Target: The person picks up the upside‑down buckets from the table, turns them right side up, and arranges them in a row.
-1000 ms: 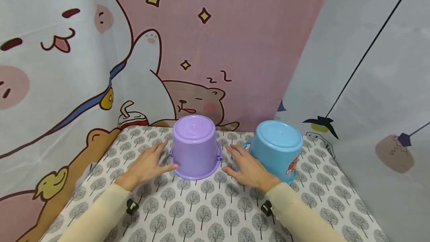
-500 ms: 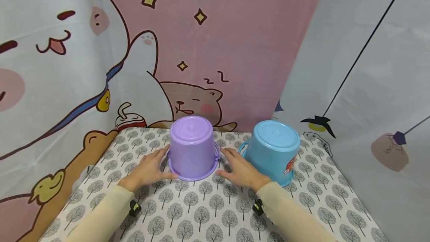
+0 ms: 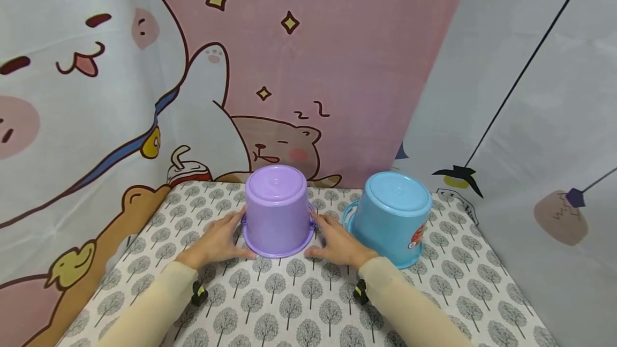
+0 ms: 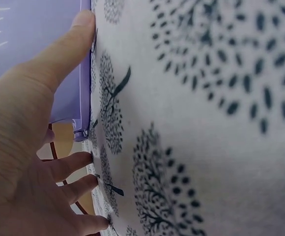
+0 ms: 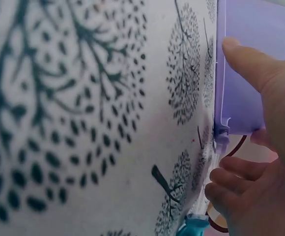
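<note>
A purple bucket [image 3: 277,224] stands upside down on the patterned cloth, its base upward and its rim on the table. My left hand [image 3: 217,242] is at its left side, fingers spread along the cloth. In the left wrist view the left thumb [image 4: 66,46] lies by the rim. On the bucket's right side is my right hand [image 3: 337,242], its thumb [image 5: 245,56] near the rim and its fingers [image 5: 236,179] loosely bent beside the handle joint. Whether either hand presses on the bucket is hard to tell.
A light blue bucket [image 3: 392,224], also upside down with a red sticker, stands just right of my right hand. The table has a tree-print cloth [image 3: 289,304]. Cartoon-printed curtains [image 3: 352,68] hang behind and at both sides.
My right hand has moved left, away from the blue bucket and up to the purple bucket's side. The left hand has come slightly closer to the purple bucket. Both buckets stay in place.
</note>
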### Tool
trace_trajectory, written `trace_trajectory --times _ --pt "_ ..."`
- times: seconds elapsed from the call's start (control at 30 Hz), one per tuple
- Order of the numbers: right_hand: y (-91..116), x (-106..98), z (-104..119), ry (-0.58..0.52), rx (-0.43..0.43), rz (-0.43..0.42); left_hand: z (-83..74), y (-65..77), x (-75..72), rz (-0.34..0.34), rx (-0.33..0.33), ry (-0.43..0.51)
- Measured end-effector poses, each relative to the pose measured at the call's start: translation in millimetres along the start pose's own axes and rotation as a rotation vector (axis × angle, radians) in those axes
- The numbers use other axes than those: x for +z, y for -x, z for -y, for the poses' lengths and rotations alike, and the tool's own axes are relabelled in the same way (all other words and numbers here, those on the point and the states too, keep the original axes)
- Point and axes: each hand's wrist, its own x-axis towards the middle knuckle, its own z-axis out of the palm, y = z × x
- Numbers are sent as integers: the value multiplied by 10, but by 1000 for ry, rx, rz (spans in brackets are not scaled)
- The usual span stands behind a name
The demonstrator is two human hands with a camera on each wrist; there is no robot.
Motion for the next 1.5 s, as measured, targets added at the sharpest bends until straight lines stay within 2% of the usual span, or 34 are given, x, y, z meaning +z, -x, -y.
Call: trace_trajectory --times 0.27,0.7,1.17,1.5 --pt "-89 24 -41 3 32 10 -34 -47 -36 -4 15 32" --pt "-200 -51 -52 -6 43 15 -11 -223 -78 -17 56 88" --pt "-184 17 -21 -51 56 -14 -67 -192 -33 4 4 110" --pt "-150 99 15 -116 46 -49 -146 -68 -4 -5 -18 170"
